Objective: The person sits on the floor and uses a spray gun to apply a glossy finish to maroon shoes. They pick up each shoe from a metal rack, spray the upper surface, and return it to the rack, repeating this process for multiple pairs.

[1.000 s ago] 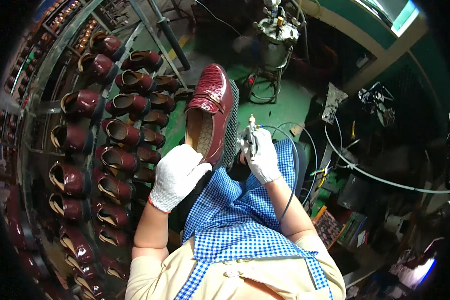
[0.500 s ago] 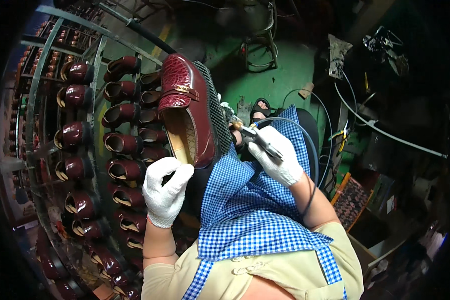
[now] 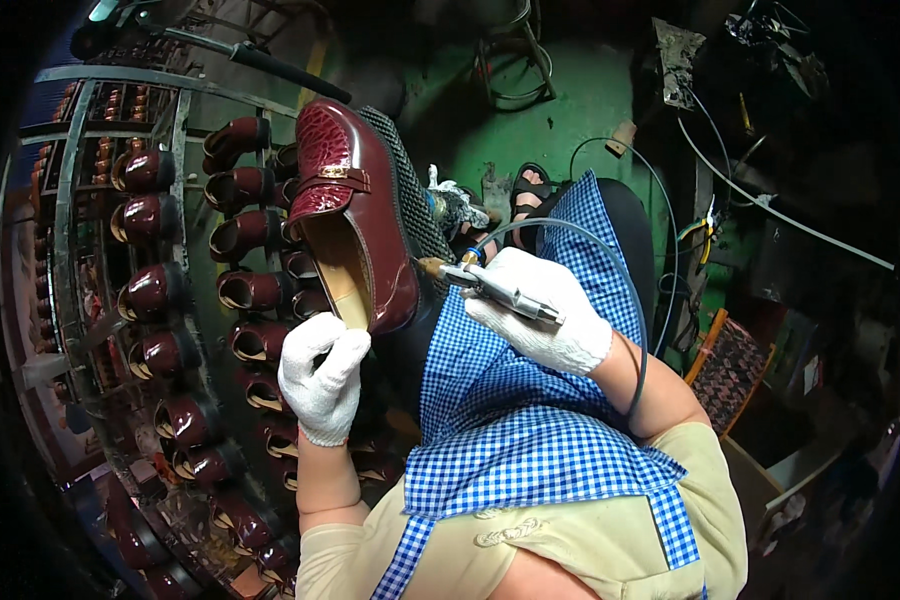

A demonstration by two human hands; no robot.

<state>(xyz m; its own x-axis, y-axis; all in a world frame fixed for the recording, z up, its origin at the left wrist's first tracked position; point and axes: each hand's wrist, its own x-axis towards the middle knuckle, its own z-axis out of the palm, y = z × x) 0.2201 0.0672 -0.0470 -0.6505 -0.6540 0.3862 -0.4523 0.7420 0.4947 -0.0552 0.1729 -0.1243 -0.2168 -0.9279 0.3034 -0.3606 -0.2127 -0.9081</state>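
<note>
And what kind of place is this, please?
Most likely a shoe workshop or factory: a metal rack carries rows of dark red shoes, and the gloved right hand holds a spray-gun-like tool beside a similar red loafer.

1. Burgundy shoe (image 3: 382, 250): toe interior is hidden beneath the upper.
2. Left hand (image 3: 322, 378): fingertips cover part of the heel rim.
3. Spray gun (image 3: 513, 296): right hand (image 3: 560, 315) hides part of its body.
4. Metal stand (image 3: 548, 66): top edge cuts it off.
5. Far racked shoes (image 3: 104, 160): too small for detail.
</note>
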